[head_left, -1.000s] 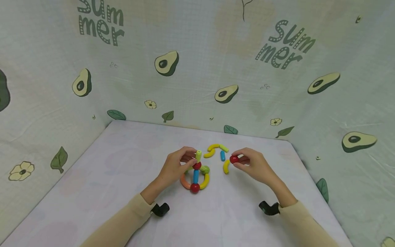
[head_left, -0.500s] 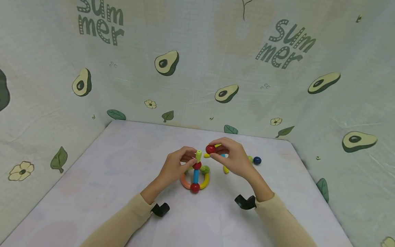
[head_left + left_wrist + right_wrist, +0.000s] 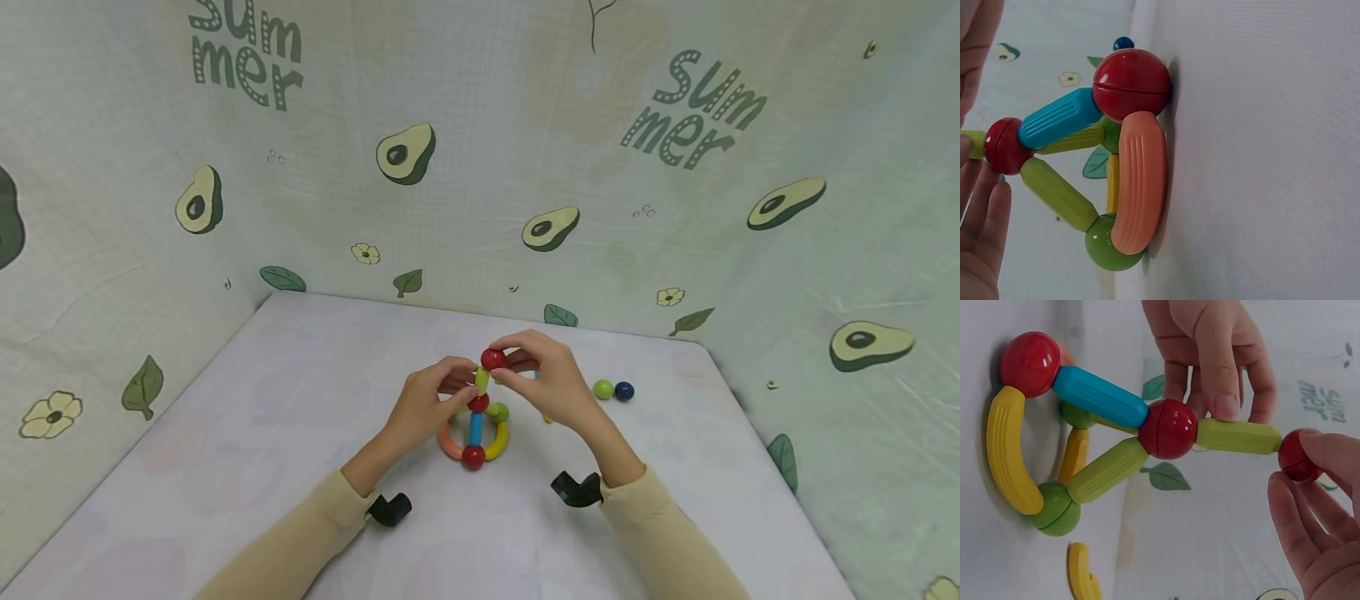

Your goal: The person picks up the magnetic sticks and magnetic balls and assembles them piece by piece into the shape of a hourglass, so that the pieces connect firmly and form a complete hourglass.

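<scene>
On the table stands a small frame of magnetic sticks and balls. Its ring has a curved orange stick [image 3: 1141,187], a curved yellow stick [image 3: 1004,450], a red ball [image 3: 1132,84] and green balls [image 3: 1059,509]. A blue stick [image 3: 1100,395] and light-green sticks lean up to a middle red ball [image 3: 1169,428]. From that ball rises an upright light-green stick [image 3: 1238,436], which my left hand [image 3: 426,398] pinches between thumb and fingers. My right hand [image 3: 553,382] pinches another red ball [image 3: 492,359] at this stick's top end; the two appear to touch.
To the right of my right hand lie a loose green ball [image 3: 603,389] and a dark blue ball [image 3: 624,391]. Loose yellow curved sticks [image 3: 1079,572] lie beyond the frame, partly hidden by my right hand. A printed cloth wall [image 3: 480,167] rises behind the table.
My right hand has carried the red ball leftward from beside the loose sticks to the top of the upright light-green stick. My left hand stays in place.
</scene>
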